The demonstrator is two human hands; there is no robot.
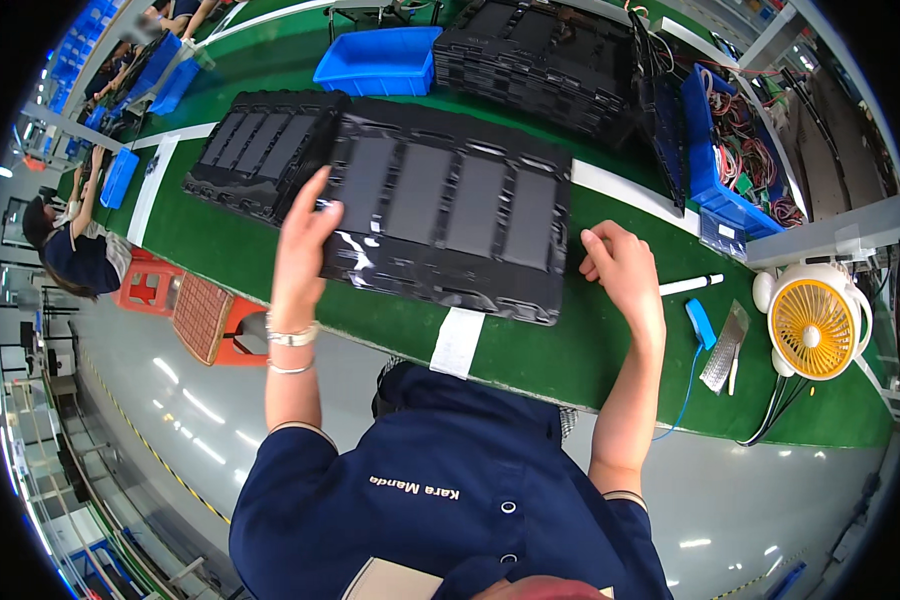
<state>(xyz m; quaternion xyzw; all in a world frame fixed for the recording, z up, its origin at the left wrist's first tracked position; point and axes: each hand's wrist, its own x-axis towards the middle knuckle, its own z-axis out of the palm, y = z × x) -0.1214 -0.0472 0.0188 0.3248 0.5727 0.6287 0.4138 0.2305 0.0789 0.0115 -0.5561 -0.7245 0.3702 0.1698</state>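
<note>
A black moulded plastic tray [420, 210] with several flat grey panels in its recesses lies at the middle of the green bench. My left hand [305, 240] grips its left edge, with the thumb at the near side and part of the fingers behind it. Just off the tray's right edge, my right hand [622, 268] is raised with its fingers curled in. Its palm is hidden, so I cannot see whether anything is inside. Another black tray [260, 150] with similar grey panels sits behind and to the left.
Stacked black trays [535, 65] stand at the back, beside a blue bin [378, 62]. At right are a blue bin of wires [705, 150], a white pen-like stick [692, 284], a blue corded device [700, 322] and a fan [812, 322]. A person [75, 245] works at far left.
</note>
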